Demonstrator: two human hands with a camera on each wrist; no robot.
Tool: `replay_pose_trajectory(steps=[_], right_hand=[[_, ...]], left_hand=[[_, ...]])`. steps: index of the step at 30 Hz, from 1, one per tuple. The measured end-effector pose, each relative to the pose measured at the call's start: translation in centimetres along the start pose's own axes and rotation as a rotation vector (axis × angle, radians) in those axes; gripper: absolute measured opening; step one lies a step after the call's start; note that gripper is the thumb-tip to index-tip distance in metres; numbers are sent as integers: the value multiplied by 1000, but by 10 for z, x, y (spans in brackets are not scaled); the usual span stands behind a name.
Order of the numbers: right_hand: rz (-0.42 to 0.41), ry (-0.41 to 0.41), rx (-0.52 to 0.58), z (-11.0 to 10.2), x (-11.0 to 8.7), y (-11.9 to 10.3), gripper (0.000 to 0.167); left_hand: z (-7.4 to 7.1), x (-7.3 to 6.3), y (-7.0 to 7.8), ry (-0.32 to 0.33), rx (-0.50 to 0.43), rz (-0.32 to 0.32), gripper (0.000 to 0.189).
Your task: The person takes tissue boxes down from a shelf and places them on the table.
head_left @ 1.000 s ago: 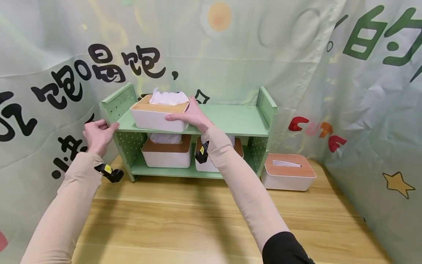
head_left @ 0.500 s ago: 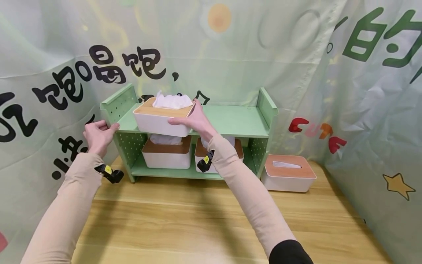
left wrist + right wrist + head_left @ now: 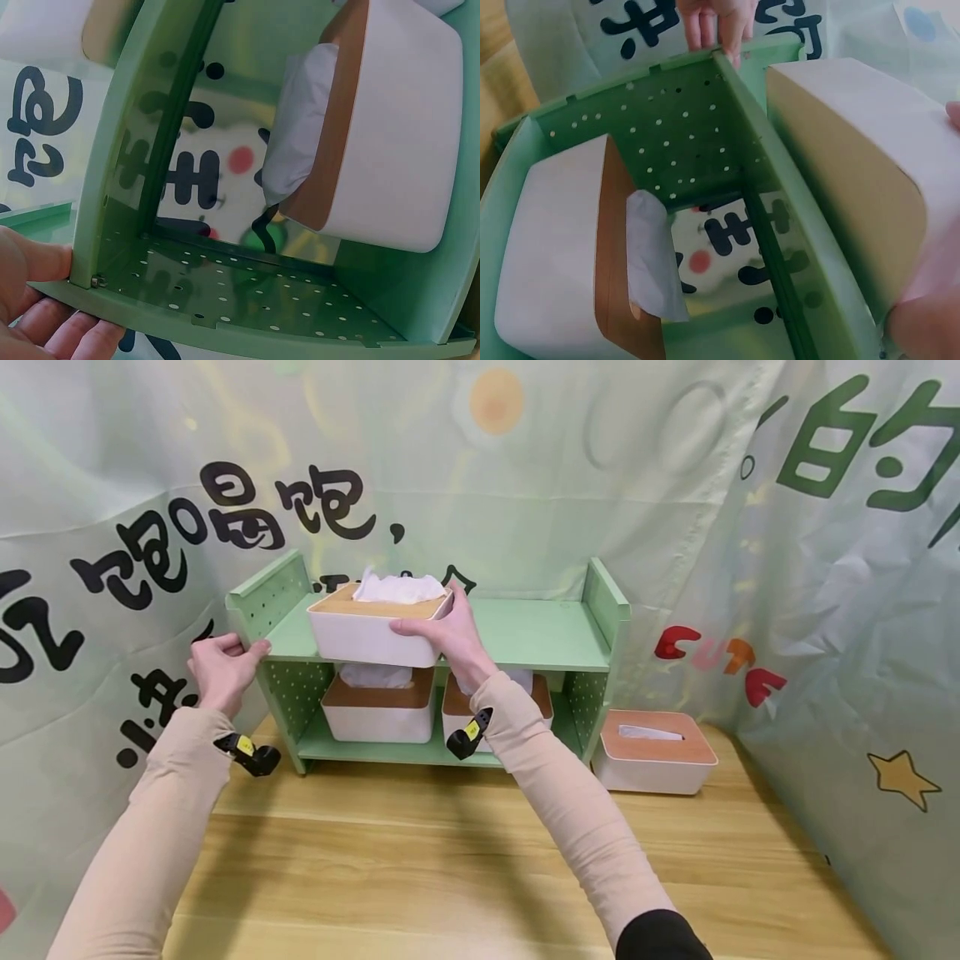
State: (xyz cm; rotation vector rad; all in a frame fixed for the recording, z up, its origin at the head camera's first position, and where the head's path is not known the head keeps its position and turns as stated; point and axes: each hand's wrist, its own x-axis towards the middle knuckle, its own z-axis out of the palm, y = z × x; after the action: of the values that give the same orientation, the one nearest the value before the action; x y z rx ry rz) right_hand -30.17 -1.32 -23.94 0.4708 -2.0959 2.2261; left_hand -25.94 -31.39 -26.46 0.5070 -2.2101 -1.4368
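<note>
My right hand [image 3: 452, 633] grips a white tissue box [image 3: 366, 638] by its right end, thumb on the front. This box has a wooden lid with tissue sticking out. It is at the upper tier of a green two-tier shelf [image 3: 536, 631], left of centre, its front reaching over the tier's edge. In the right wrist view the box's underside [image 3: 829, 172] shows beside the shelf board. My left hand [image 3: 223, 670] holds the shelf's left side near the upper tier. The left wrist view shows its thumb [image 3: 41, 259] and fingers around the corner.
Two similar tissue boxes stand on the lower tier, a left one [image 3: 378, 722] and a right one [image 3: 459, 727] partly hidden by my right arm. Another tissue box [image 3: 656, 768] stands on the wooden table [image 3: 390, 860], right of the shelf. Printed cloth [image 3: 660, 543] hangs behind and at both sides.
My right hand has moved the tissue box a little to the right and outward over the tier's front edge. The left hand has stayed on the shelf's side.
</note>
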Motion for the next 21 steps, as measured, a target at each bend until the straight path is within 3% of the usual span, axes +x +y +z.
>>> replay_pose_trajectory(steps=[11,21], right_hand=[[-5,4,50,-1,-3,-1,117],[-11,34,139,-4,-5,-4,100]], left_hand=[[-1,2,-2,12,6,10,50],[2,3,0,9,-12,15,51]])
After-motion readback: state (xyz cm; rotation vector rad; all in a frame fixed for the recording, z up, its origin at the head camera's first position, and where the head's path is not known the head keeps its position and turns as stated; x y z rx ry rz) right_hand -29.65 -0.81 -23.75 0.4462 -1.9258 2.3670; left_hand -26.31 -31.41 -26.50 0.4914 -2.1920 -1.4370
